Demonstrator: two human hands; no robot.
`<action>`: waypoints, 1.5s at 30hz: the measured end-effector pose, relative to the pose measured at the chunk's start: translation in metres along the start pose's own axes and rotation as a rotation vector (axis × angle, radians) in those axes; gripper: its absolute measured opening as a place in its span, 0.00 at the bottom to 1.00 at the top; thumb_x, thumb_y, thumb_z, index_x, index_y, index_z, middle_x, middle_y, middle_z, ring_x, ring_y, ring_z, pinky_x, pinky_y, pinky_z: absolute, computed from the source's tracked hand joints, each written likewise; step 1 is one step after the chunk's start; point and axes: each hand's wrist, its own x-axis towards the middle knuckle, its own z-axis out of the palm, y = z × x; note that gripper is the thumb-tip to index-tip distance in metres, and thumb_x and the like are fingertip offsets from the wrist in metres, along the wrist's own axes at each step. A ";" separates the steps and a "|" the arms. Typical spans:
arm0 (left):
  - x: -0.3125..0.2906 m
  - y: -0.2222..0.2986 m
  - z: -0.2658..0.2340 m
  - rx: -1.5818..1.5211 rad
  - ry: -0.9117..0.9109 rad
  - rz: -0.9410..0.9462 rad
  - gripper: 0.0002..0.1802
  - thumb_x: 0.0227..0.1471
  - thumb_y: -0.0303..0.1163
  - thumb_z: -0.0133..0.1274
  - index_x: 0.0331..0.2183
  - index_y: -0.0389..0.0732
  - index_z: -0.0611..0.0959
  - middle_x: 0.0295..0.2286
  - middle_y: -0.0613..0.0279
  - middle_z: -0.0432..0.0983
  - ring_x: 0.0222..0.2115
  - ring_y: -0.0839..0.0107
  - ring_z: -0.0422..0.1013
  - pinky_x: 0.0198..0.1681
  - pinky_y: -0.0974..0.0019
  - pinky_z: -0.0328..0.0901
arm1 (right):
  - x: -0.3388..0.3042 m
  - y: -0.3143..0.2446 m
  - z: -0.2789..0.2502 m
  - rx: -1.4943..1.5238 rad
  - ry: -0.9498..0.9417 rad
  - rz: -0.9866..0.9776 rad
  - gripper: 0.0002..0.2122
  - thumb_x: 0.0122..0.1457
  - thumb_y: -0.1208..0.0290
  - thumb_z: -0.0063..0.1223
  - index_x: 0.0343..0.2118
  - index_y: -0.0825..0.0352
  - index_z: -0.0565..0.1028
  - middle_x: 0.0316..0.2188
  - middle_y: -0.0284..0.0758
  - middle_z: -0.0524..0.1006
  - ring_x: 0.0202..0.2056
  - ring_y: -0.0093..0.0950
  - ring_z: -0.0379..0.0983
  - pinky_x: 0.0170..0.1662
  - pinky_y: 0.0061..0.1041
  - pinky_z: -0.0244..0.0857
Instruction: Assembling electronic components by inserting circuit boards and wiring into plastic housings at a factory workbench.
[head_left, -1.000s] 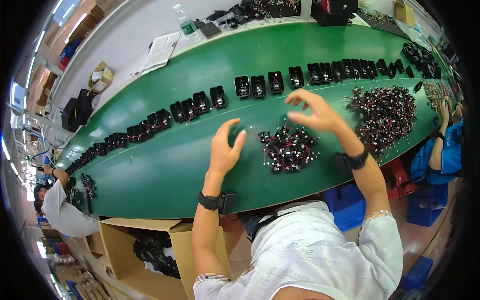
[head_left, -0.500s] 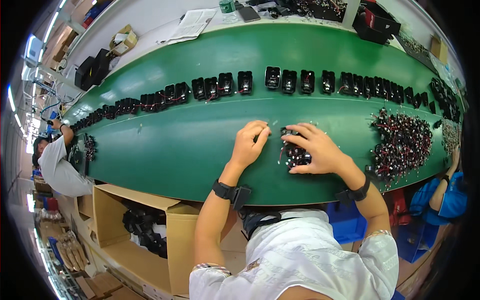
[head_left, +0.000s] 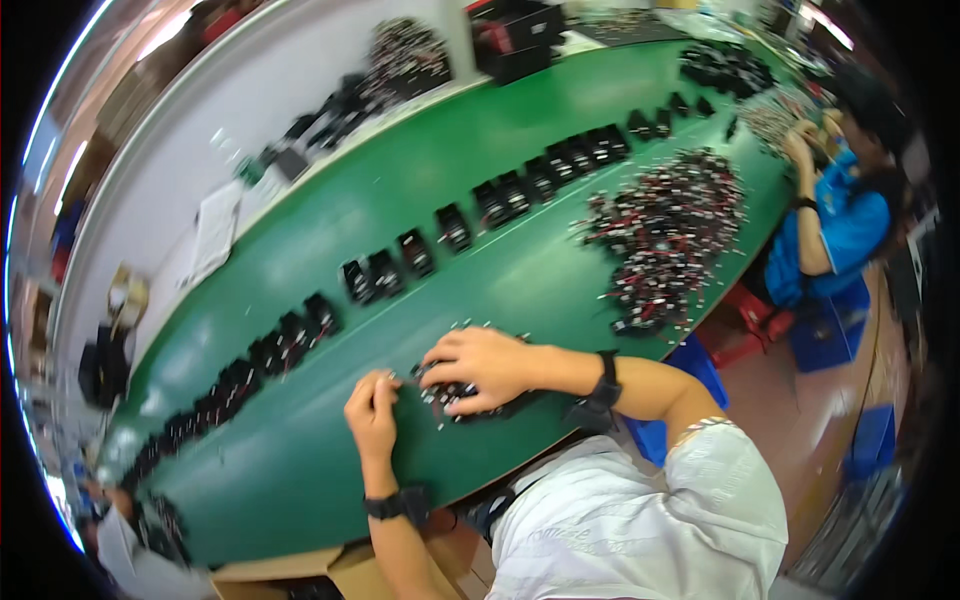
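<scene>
Right now, the right grip [head_left: 483, 368] is arching over the small pile [head_left: 448, 394] of wired black parts, its thumb and fingers standing apart, with pieces showing between them. The left grip [head_left: 373, 415] is sitting just beside the pile's left edge, its fingertips bunching near the thumb; blur is hiding whether it is pinching anything. Farther out, black cases [head_left: 415, 252] are lining the green desk [head_left: 300, 450], a big pile [head_left: 675, 235] of wired parts is lying rightward, and a co-worker [head_left: 835, 235] in blue is occupying the desk's right end.
</scene>
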 end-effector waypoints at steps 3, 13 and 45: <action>0.004 0.004 0.008 -0.028 -0.028 0.067 0.13 0.56 0.26 0.46 0.23 0.30 0.77 0.26 0.57 0.75 0.28 0.71 0.70 0.33 0.69 0.64 | -0.010 0.001 0.001 -0.010 0.053 0.041 0.18 0.47 0.57 0.58 0.40 0.57 0.75 0.43 0.37 0.73 0.44 0.36 0.68 0.46 0.36 0.63; -0.016 0.038 -0.028 0.274 0.060 0.007 0.08 0.53 0.24 0.48 0.26 0.31 0.78 0.26 0.55 0.76 0.31 0.66 0.72 0.38 0.66 0.66 | -0.021 0.004 -0.003 -0.033 0.071 0.125 0.17 0.44 0.65 0.56 0.40 0.58 0.75 0.43 0.34 0.72 0.46 0.35 0.67 0.48 0.35 0.63; -0.404 -0.106 -0.266 0.427 -0.102 -1.761 0.74 0.20 0.74 0.59 0.60 0.36 0.54 0.60 0.38 0.45 0.60 0.41 0.45 0.60 0.46 0.47 | 0.033 -0.046 -0.010 0.056 -0.187 0.252 0.17 0.49 0.76 0.50 0.44 0.70 0.70 0.47 0.46 0.70 0.49 0.42 0.65 0.55 0.35 0.56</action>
